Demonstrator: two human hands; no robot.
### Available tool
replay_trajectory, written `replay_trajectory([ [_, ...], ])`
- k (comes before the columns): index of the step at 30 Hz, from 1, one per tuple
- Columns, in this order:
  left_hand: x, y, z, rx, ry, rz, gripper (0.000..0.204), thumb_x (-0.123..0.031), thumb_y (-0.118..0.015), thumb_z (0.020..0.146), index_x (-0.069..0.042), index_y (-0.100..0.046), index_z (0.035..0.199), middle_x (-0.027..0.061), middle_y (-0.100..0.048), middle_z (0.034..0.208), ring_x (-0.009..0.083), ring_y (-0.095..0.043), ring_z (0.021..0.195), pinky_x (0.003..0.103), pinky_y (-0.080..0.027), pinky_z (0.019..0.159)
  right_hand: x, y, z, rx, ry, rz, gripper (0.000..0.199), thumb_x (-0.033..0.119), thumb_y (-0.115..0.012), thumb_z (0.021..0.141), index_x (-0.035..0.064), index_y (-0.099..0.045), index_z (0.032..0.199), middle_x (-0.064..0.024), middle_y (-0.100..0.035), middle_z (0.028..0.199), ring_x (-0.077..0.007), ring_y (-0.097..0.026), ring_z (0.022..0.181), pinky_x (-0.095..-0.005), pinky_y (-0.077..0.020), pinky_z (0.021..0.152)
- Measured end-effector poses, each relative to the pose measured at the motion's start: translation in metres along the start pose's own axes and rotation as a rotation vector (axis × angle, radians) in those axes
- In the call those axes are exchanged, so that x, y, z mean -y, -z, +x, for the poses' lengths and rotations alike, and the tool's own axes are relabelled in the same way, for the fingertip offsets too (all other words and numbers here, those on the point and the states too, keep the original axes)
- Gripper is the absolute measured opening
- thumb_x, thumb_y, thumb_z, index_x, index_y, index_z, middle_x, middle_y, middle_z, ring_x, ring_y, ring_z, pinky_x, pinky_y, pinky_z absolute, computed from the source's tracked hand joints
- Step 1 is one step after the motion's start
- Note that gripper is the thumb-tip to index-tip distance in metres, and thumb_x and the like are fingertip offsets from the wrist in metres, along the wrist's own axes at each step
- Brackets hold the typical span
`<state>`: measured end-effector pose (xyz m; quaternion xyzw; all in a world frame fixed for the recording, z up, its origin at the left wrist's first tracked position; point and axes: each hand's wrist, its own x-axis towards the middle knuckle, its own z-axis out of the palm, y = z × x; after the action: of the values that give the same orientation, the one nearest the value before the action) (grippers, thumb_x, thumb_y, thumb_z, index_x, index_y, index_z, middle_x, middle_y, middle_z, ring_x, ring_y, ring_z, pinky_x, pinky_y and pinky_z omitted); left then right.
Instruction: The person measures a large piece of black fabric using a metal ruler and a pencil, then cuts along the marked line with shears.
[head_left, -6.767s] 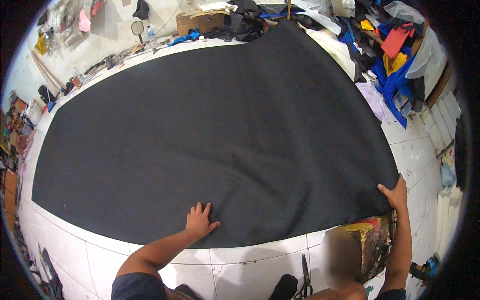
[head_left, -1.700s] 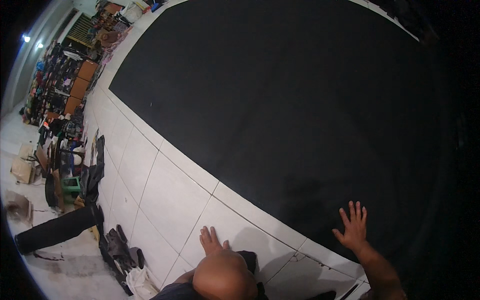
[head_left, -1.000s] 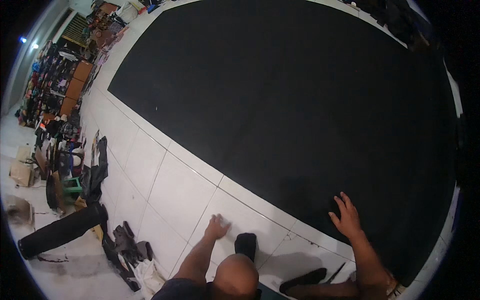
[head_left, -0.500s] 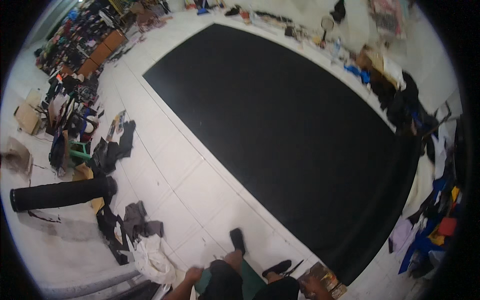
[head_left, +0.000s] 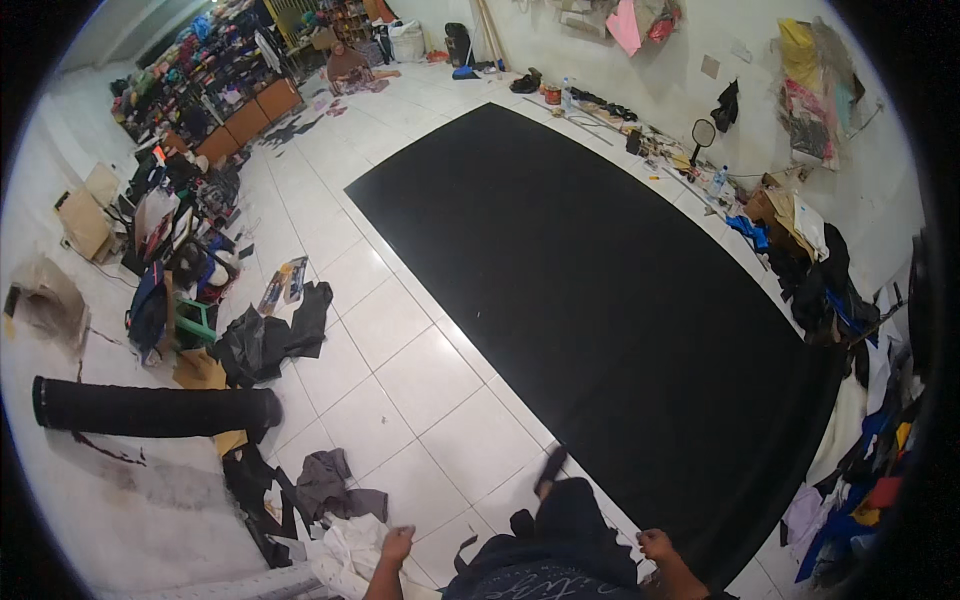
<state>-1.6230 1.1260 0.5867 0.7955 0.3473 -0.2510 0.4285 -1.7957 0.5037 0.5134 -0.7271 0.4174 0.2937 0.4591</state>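
Note:
A long sheet of black cloth (head_left: 590, 280) lies spread on the tiled floor ahead of me and to the right. Beside its near left edge is my right hand (head_left: 655, 545), fingers curled in, with nothing visible in them. My left hand (head_left: 397, 543) hangs over the floor with its fingers closed, and no object shows in it either. Closest to that hand are a crumpled white cloth or bag (head_left: 345, 555) and a grey garment (head_left: 335, 485). One dark-shod foot (head_left: 550, 465) stands at the cloth's left edge.
On the left, a black fabric roll (head_left: 155, 410) sticks out near dark scraps (head_left: 275, 335) and a green stool (head_left: 195, 318). Colourful piled textiles (head_left: 200, 80) fill the far left, where a person (head_left: 348, 68) sits. Clutter, including a bottle (head_left: 719, 180), lines the right wall.
My view has lifted and shifted, showing more of the far room. My right hand has left the printed box or board beside my leg. The green surface beneath my legs has gone from sight.

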Motion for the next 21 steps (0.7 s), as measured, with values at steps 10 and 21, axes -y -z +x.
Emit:
replay_trajectory([
  [10, -0.1, 0.105, 0.103, -0.066, 0.211, -0.238, 0.035, -0.031, -0.061, 0.087, 0.001, -0.061, 0.102, 0.0079, -0.062, 0.084, 0.0173, -0.059, 0.073, 0.031, -0.046, 0.059, 0.242, -0.027, 0.111, 0.27, 0.127, -0.897, 0.05, 0.037, -0.059, 0.088, -0.0008, -0.056, 0.12, -0.0168, -0.061, 0.111, -0.0309, -0.058, 0.101, -0.0413, -0.0463, 0.086],
  [21, -0.109, 0.192, 0.244, 0.08, 0.328, -0.158, 0.026, -0.03, -0.054, 0.09, -0.004, -0.06, 0.092, 0.005, -0.059, 0.077, 0.017, -0.057, 0.064, 0.032, -0.044, 0.053, 0.88, -0.091, 0.199, -0.335, 0.575, -0.266, 0.043, 0.037, -0.058, 0.089, 0.003, -0.059, 0.116, -0.0164, -0.063, 0.11, -0.0293, -0.06, 0.105, -0.0379, -0.0462, 0.09],
])
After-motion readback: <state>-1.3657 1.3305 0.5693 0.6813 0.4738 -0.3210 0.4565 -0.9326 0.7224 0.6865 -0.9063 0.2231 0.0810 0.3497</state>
